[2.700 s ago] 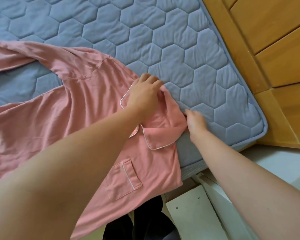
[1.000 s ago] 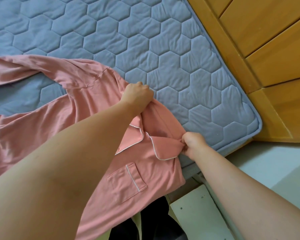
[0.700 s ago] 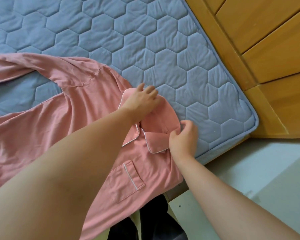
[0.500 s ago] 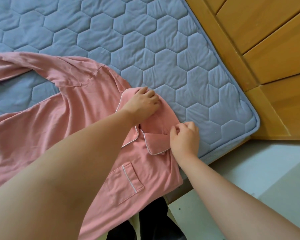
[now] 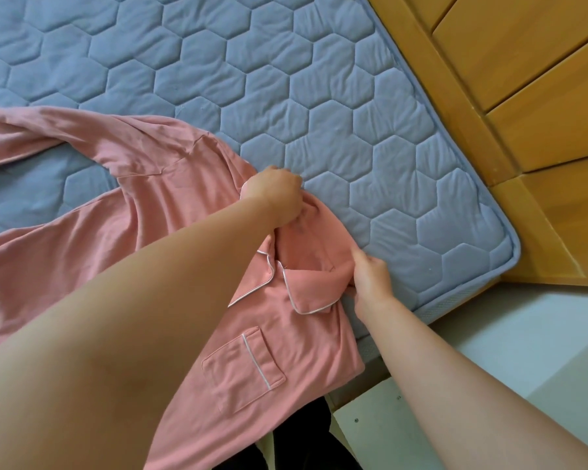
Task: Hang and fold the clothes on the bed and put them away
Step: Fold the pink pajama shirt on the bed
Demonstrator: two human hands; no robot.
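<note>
Fingers of the left hand are curled into the neck of the pink shirt, gripping a bunch of cloth just above the collar. The right hand pinches the shirt's shoulder edge beside the collar, with the thumb on top and the other fingers tucked under the fold.

The shirt lies front up on the bed, near its corner, and is spread toward the left. One sleeve stretches out to the left edge of view. Part of the front, with the pocket, hangs over the bed's near side. Pocket and collar are both trimmed in white piping.

The bed has a blue-grey cover quilted in hexagons. A wooden frame runs along its right side. Below the corner are a pale floor and a white board.
</note>
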